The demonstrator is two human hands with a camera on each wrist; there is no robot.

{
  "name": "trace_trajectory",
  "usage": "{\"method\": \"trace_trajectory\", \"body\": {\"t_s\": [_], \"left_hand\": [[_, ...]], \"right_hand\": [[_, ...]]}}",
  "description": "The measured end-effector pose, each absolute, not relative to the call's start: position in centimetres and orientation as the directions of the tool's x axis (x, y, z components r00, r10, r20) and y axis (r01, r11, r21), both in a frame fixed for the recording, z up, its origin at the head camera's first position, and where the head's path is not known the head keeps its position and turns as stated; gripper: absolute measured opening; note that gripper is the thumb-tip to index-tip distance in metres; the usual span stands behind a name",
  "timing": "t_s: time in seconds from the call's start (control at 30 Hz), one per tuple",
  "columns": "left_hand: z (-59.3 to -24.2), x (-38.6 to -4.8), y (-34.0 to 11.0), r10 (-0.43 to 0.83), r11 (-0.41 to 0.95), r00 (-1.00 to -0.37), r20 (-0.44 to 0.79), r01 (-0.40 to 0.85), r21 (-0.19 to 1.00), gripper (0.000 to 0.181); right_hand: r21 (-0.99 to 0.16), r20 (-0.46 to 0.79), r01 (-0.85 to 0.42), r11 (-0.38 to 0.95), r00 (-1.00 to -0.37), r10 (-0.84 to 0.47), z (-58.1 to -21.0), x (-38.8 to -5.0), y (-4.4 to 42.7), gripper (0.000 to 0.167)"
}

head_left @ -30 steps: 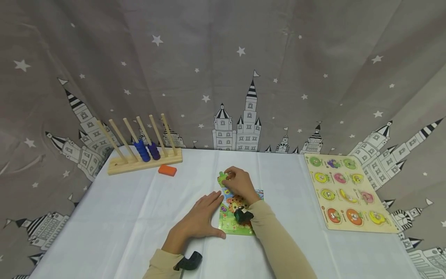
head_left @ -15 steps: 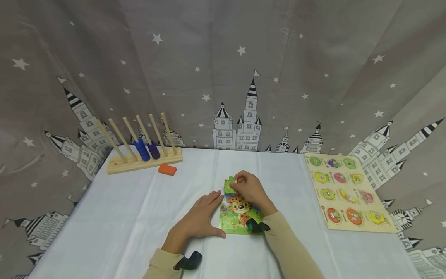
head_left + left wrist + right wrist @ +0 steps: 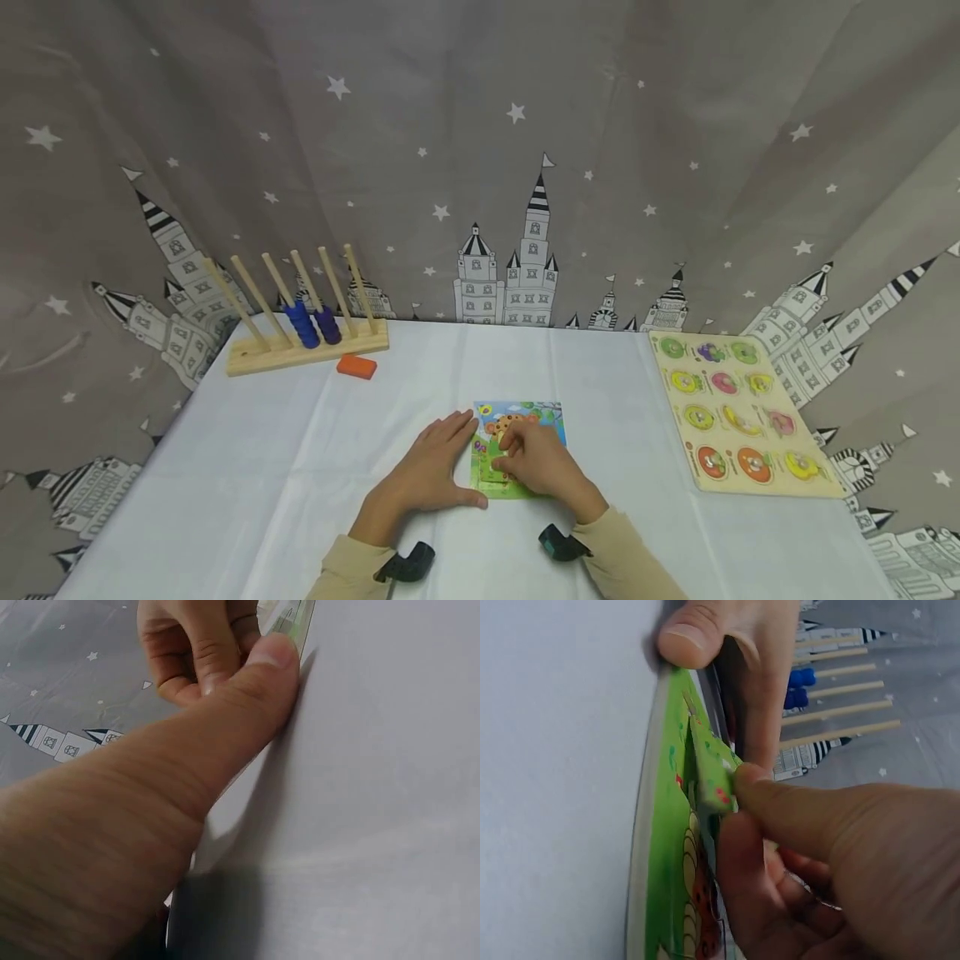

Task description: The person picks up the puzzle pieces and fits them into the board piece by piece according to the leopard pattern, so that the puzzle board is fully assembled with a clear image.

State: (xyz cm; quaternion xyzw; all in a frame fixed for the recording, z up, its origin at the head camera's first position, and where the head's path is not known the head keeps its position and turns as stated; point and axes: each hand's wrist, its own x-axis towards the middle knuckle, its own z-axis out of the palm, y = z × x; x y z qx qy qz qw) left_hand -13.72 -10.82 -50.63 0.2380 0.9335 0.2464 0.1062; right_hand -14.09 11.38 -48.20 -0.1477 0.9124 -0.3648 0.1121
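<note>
A jigsaw puzzle (image 3: 550, 414) with a spotted cartoon animal lies flat on the white table. My right hand (image 3: 549, 460) pinches a green puzzle piece (image 3: 492, 468) between thumb and finger over its lower left part. In the right wrist view that piece (image 3: 716, 769) is tilted, with one edge raised above the green picture. My left hand (image 3: 429, 468) lies with fingers spread along the puzzle's left side, its thumb (image 3: 271, 656) by the lower left corner. The right fingers cover the middle of the picture.
A wooden peg stand (image 3: 307, 354) with blue and purple rings is at the back left. An orange block (image 3: 357, 367) lies in front of it. A wooden fruit peg board (image 3: 678, 433) lies on the right. A grey castle-print curtain (image 3: 390, 108) hangs behind the table.
The right hand has brought the green piece from above the puzzle's top edge down toward me, to the lower left of the picture. My left hand has stayed in place.
</note>
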Motion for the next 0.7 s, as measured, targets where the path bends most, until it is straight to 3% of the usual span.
{"method": "trace_trajectory", "body": {"t_s": [0.3,0.7], "left_hand": [[-51.06,-13.51,-10.26,0.447,0.783,-0.894,-0.022,0.379,0.493,0.083],[-50.71,-13.33,-9.93,0.443,0.786,-0.896,-0.003,0.387,0.481,0.077]], "right_hand": [[-0.667,-0.065,-0.245,0.704,-0.922,-0.383,-48.06,-13.2,11.02,0.018],[-0.549,0.053,-0.368,0.75,-0.911,-0.408,-48.68,-13.08,10.39,0.02]]}}
